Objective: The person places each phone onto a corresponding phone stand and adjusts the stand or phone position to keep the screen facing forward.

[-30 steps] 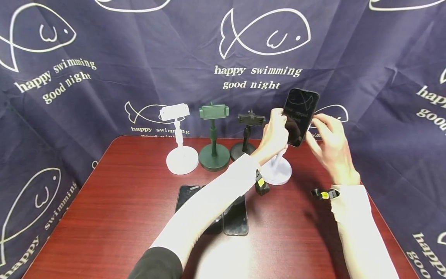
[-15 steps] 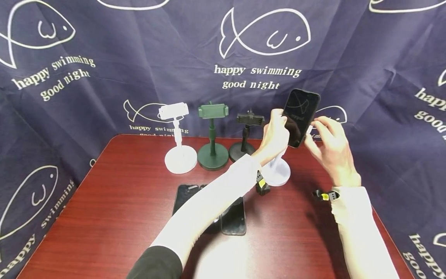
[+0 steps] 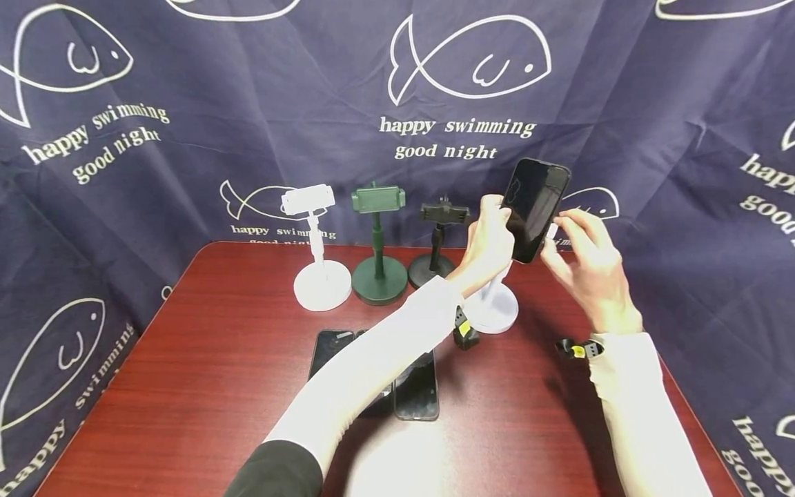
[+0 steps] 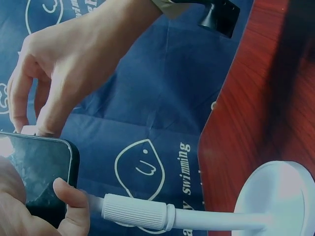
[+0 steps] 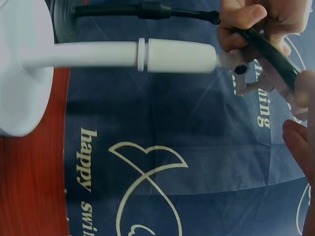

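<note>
Your left hand (image 3: pixel 491 238) holds the phone (image 3: pixel 537 207) at the top of the right stand (image 3: pixel 495 310). Now the white clip (image 3: pixel 551 231) peeks past the phone's right edge; your right hand (image 3: pixel 590 269) pinches it, maybe pulling it wider.

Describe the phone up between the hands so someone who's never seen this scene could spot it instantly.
On the red-brown table, find the rightmost white stand. At its top, between the left hand and right hand, is the black phone. It alone is raised and tilted; the other phones lie flat on the table.
</note>
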{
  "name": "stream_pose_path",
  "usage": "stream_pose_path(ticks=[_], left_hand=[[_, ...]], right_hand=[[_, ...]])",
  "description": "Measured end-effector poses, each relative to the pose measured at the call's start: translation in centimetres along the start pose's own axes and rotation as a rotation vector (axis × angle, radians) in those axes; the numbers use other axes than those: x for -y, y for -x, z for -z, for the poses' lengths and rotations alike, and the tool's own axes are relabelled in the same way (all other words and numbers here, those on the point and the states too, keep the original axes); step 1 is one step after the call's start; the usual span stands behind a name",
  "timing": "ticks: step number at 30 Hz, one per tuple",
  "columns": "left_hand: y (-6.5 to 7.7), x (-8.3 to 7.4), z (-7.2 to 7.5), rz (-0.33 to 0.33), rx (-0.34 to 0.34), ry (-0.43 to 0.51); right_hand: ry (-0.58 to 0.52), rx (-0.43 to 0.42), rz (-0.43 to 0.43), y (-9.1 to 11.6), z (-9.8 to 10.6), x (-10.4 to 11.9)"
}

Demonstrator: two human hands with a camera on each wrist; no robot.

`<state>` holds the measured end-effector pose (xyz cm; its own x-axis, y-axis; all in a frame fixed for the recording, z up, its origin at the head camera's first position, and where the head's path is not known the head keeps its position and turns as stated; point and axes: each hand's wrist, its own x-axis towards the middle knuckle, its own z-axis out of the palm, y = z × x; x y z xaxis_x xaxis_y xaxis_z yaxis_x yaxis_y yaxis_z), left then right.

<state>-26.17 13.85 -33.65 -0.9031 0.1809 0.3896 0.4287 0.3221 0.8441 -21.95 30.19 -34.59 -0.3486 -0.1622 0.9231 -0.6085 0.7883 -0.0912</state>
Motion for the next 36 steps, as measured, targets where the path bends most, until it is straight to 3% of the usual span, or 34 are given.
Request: stream_pose_path(ticks=[10,17,22,24,31,36], left_hand=[[-0.1,-0.3,0.0,0.014,0.004,-0.029],[-0.2,0.0,-0.1,0.0,0.006,-0.054],[-0.1,0.1,-0.3,0.022,0.006,-0.025],[0.0,0.1,-0.3,0.036,0.0,-0.016],[0.7,0.0,-0.4,0.161,0.036,0.193],[0.9,0.1,-0.2,0.136,0.047,0.16]], right_hand=[[-0.063,0.046,-0.132,0.7,0.1,-0.7],[-0.195,0.043,-0.431,0.2,-0.1,2.0],[-0.19,-0.012,-0.55,-0.6,-0.4,3.8],[-0.208,-0.016,-0.583,-0.4,-0.7,3.4],[-0.249,0.04,-0.721,0.9,-1.7,1.1],[-0.273,0.036,-0.76,1.0,-1.7,1.2]])
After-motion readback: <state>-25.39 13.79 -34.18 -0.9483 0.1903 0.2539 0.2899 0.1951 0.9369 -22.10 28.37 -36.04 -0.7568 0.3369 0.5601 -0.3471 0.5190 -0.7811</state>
